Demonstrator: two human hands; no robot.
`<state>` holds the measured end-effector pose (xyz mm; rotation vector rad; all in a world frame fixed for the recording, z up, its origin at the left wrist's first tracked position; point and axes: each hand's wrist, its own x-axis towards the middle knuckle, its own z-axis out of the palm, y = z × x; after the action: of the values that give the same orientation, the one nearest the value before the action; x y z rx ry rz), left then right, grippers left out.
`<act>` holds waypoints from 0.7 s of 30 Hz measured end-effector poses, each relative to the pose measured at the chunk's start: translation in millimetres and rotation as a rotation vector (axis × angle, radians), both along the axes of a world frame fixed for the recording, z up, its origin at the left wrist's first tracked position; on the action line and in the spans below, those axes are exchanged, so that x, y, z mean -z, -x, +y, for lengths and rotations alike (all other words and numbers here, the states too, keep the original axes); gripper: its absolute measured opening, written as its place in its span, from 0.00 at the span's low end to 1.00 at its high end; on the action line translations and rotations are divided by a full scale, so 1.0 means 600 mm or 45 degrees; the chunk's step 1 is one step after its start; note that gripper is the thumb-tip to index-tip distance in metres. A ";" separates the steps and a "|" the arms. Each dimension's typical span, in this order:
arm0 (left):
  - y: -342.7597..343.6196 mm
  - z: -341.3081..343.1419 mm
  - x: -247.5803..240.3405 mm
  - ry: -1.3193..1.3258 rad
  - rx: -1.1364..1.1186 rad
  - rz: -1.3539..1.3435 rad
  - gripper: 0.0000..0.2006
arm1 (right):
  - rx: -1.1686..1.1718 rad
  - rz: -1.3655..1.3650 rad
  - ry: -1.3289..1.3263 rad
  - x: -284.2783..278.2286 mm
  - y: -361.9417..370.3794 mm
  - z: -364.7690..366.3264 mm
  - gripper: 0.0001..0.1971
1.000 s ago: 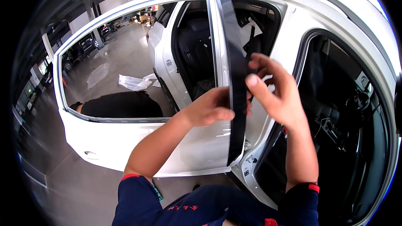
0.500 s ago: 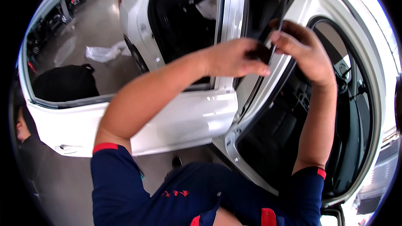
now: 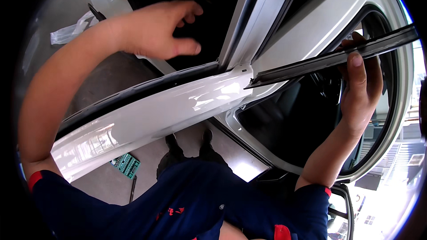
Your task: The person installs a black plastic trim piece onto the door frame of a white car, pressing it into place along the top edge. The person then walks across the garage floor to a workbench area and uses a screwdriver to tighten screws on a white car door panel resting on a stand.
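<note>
In my right hand (image 3: 364,86) is a long black trim strip (image 3: 307,64), pinched between thumb and fingers toward its far right end. The strip slants across the front door opening, its lower left end close to the upper corner of a white car door (image 3: 147,115); I cannot tell if it touches. My left hand (image 3: 160,29) hangs over the door's window opening, fingers apart and slightly curled, with nothing in them. To its right rises the door's window frame post (image 3: 260,15). A black seal (image 3: 147,91) runs along the window's lower edge.
A green tool case (image 3: 126,165) lies on the floor below the door, a dark rod (image 3: 133,189) beside it. Crumpled clear plastic (image 3: 73,31) is on the floor at left. The white car body (image 3: 324,22) frames the front door opening at right; a side mirror (image 3: 341,204) juts out below.
My right hand has moved right and down with the strip, which has swung from near upright to a low slant. My left hand has moved left, away from the strip and window post.
</note>
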<state>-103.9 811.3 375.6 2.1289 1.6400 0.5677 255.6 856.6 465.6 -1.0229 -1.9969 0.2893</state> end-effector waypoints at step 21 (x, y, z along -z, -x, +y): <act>-0.098 0.060 0.117 0.154 0.299 -0.408 0.52 | 0.125 0.041 -0.165 0.023 0.061 -0.004 0.44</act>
<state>-45.0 847.3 305.2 1.9847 1.2027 0.6750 218.9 854.1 451.7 -1.0232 -1.9041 0.1206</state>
